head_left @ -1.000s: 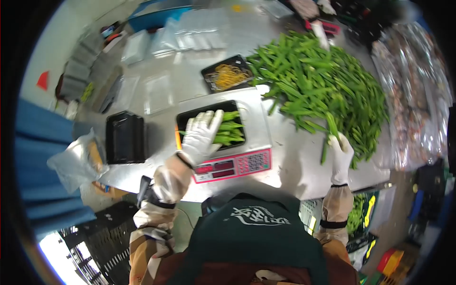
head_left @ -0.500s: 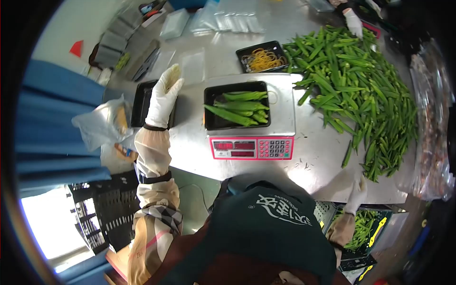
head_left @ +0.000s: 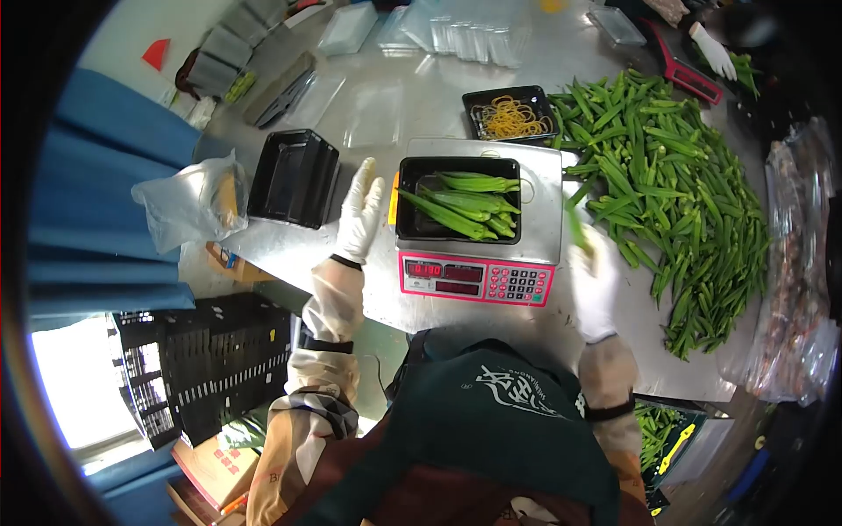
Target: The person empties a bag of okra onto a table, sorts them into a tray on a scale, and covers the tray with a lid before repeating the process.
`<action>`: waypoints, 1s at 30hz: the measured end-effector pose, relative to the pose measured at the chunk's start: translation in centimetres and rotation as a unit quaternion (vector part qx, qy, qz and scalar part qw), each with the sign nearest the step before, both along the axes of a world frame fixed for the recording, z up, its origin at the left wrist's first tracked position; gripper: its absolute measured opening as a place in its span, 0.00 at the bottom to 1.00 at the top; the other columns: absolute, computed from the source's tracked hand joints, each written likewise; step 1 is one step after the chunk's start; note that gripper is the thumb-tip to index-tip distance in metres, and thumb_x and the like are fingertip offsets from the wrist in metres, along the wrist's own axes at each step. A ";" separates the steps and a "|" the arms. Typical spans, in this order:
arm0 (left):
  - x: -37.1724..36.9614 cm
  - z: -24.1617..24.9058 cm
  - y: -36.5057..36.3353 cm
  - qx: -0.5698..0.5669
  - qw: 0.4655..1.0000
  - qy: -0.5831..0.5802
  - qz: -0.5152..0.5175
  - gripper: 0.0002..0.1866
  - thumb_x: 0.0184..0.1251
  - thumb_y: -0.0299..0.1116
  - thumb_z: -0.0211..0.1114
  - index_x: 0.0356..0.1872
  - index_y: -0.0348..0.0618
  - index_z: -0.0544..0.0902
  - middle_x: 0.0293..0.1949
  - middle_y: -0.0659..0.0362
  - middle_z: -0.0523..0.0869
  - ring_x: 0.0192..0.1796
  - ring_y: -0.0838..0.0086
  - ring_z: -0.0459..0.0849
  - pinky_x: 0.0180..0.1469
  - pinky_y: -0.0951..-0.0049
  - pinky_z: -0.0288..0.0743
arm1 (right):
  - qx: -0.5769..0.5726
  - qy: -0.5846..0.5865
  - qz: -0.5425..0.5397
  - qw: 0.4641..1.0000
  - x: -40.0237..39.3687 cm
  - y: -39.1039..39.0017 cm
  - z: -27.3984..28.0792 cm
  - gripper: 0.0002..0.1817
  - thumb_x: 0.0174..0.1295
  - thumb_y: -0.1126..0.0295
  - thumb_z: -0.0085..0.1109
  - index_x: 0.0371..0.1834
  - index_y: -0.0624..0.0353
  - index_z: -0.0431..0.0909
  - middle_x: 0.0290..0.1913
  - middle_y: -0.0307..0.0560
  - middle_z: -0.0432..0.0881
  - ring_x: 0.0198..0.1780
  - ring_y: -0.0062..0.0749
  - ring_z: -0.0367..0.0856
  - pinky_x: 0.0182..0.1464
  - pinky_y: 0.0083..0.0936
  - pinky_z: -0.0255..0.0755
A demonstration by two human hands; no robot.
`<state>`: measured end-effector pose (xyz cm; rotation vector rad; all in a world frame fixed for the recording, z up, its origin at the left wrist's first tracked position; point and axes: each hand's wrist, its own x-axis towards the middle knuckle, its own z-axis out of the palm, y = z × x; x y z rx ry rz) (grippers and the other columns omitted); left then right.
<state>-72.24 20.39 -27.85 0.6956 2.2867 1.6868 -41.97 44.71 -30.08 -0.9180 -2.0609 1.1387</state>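
Observation:
My left hand (head_left: 358, 215), in a white glove, is stretched out with nothing in it, just left of the scale. In my gloved right hand (head_left: 595, 280) a single okra pod (head_left: 575, 226) is gripped, sticking up past the fingers at the scale's right side. On the platform of the digital scale (head_left: 541, 210) sits a black tray (head_left: 421, 232) with several okra pods (head_left: 469, 206) lying in it. The scale's pink-edged panel shows lit red digits. A large pile of okra (head_left: 693, 193) spreads over the table to the right.
A stack of black trays (head_left: 294, 180) stands at left beside a plastic bag (head_left: 197, 206). Behind the scale is a tray of rubber bands (head_left: 509, 118). Clear plastic lids (head_left: 478, 35) lie farther back. A co-worker's gloved hand (head_left: 712, 53) is at the far right, near another scale (head_left: 688, 77).
My left hand has moved right, from over the black trays to beside the scale. My right hand has come up from the table's front edge to the scale's right side, now holding an okra pod.

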 end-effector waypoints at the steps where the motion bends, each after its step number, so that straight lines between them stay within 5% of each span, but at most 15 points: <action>1: 0.6 -0.3 1.3 -0.011 1.000 0.024 -0.007 0.26 0.77 0.33 0.57 0.72 0.41 0.66 0.70 0.50 0.71 0.72 0.67 0.67 0.73 0.70 0.58 | 0.059 0.026 0.041 0.997 -3.5 -1.6 3.9 0.20 0.60 0.81 0.60 0.57 0.60 0.77 0.54 0.49 0.79 0.54 0.37 0.79 0.60 0.28 0.71; 3: 1.9 -1.1 3.6 0.020 0.999 0.026 0.001 0.26 0.77 0.34 0.57 0.72 0.41 0.66 0.70 0.47 0.70 0.74 0.62 0.65 0.75 0.68 0.56 | 0.079 0.020 0.093 0.992 -8.3 -2.4 5.2 0.19 0.57 0.82 0.58 0.54 0.60 0.79 0.51 0.53 0.79 0.56 0.45 0.77 0.62 0.30 0.70; 4: 2.2 -1.5 4.2 -0.036 0.993 0.109 0.005 0.26 0.76 0.35 0.57 0.71 0.41 0.66 0.70 0.45 0.70 0.74 0.59 0.64 0.75 0.65 0.55 | 0.222 0.002 0.080 0.972 -10.8 -2.4 1.9 0.19 0.58 0.82 0.55 0.53 0.59 0.79 0.51 0.53 0.80 0.56 0.45 0.77 0.63 0.34 0.69; 7: 4.7 -0.2 5.5 -0.187 0.939 0.288 -0.028 0.29 0.73 0.37 0.57 0.71 0.38 0.66 0.71 0.41 0.66 0.76 0.44 0.55 0.77 0.53 0.48 | 0.383 -0.212 0.174 0.882 -13.9 -3.9 1.3 0.23 0.62 0.69 0.52 0.61 0.62 0.75 0.60 0.50 0.78 0.60 0.41 0.76 0.69 0.34 0.64; 11: 5.1 1.5 5.3 -0.219 0.907 0.348 -0.090 0.36 0.66 0.40 0.64 0.73 0.39 0.63 0.72 0.43 0.65 0.76 0.37 0.51 0.76 0.47 0.45 | 0.318 -0.098 0.236 0.913 -17.0 -2.2 -0.2 0.20 0.51 0.73 0.62 0.50 0.63 0.76 0.50 0.50 0.80 0.52 0.42 0.79 0.58 0.38 0.71; 14: 5.6 1.0 5.4 -0.286 0.890 0.334 -0.122 0.43 0.63 0.49 0.67 0.76 0.45 0.59 0.75 0.45 0.59 0.77 0.40 0.50 0.77 0.47 0.43 | 0.385 -0.185 0.235 0.873 -17.5 0.1 1.6 0.20 0.52 0.74 0.60 0.50 0.60 0.78 0.48 0.52 0.81 0.49 0.43 0.81 0.56 0.33 0.73; 17: 6.3 2.0 6.0 -0.416 0.841 0.331 -0.095 0.45 0.62 0.51 0.68 0.77 0.47 0.57 0.77 0.46 0.55 0.77 0.40 0.49 0.76 0.43 0.43 | 0.238 0.094 0.137 0.957 -14.9 2.9 2.3 0.17 0.54 0.76 0.56 0.48 0.61 0.81 0.46 0.55 0.83 0.51 0.43 0.81 0.57 0.34 0.73; 19: 5.8 1.1 5.7 -0.352 0.857 0.366 -0.092 0.48 0.60 0.50 0.70 0.77 0.47 0.55 0.77 0.44 0.54 0.77 0.40 0.49 0.75 0.41 0.42 | 0.092 0.102 0.060 0.989 -9.7 4.5 7.5 0.13 0.53 0.82 0.52 0.40 0.63 0.84 0.42 0.57 0.85 0.47 0.47 0.82 0.55 0.35 0.73; 21: 6.0 2.1 6.0 -0.309 0.882 0.343 -0.089 0.49 0.58 0.48 0.71 0.77 0.43 0.55 0.75 0.40 0.57 0.77 0.42 0.52 0.76 0.43 0.44 | 0.154 0.031 -0.132 0.979 -4.8 8.3 -1.1 0.11 0.58 0.80 0.52 0.39 0.62 0.84 0.38 0.50 0.85 0.43 0.36 0.82 0.49 0.28 0.75; 23: 6.2 2.8 6.3 -0.269 0.892 0.342 -0.121 0.47 0.58 0.44 0.71 0.76 0.40 0.57 0.73 0.40 0.61 0.76 0.46 0.57 0.76 0.44 0.46 | 0.048 0.084 -0.255 0.962 2.6 13.3 -12.1 0.17 0.55 0.78 0.55 0.49 0.58 0.82 0.49 0.53 0.83 0.50 0.45 0.81 0.56 0.35 0.74; 25: 5.9 1.8 6.3 -0.280 0.876 0.350 -0.178 0.45 0.60 0.44 0.69 0.75 0.40 0.59 0.72 0.43 0.65 0.76 0.49 0.59 0.76 0.43 0.46 | 0.277 -0.287 -0.192 0.897 8.5 13.0 -12.4 0.25 0.54 0.73 0.60 0.59 0.56 0.77 0.55 0.54 0.80 0.57 0.48 0.76 0.60 0.41 0.70; 27: 5.5 1.6 6.3 -0.328 0.851 0.365 -0.190 0.44 0.61 0.45 0.67 0.76 0.43 0.59 0.72 0.50 0.67 0.77 0.54 0.59 0.75 0.39 0.43 | 0.297 -0.337 -0.104 0.888 11.1 12.1 -12.9 0.32 0.52 0.68 0.65 0.65 0.54 0.73 0.60 0.53 0.76 0.63 0.46 0.71 0.63 0.42 0.67; 30: 4.2 1.9 6.1 -0.341 0.846 0.336 -0.234 0.45 0.61 0.46 0.67 0.77 0.47 0.57 0.74 0.59 0.67 0.78 0.55 0.56 0.74 0.33 0.37 | 0.158 -0.444 -0.079 0.878 11.6 10.9 -10.5 0.30 0.52 0.70 0.67 0.62 0.58 0.75 0.58 0.55 0.79 0.59 0.43 0.76 0.59 0.37 0.71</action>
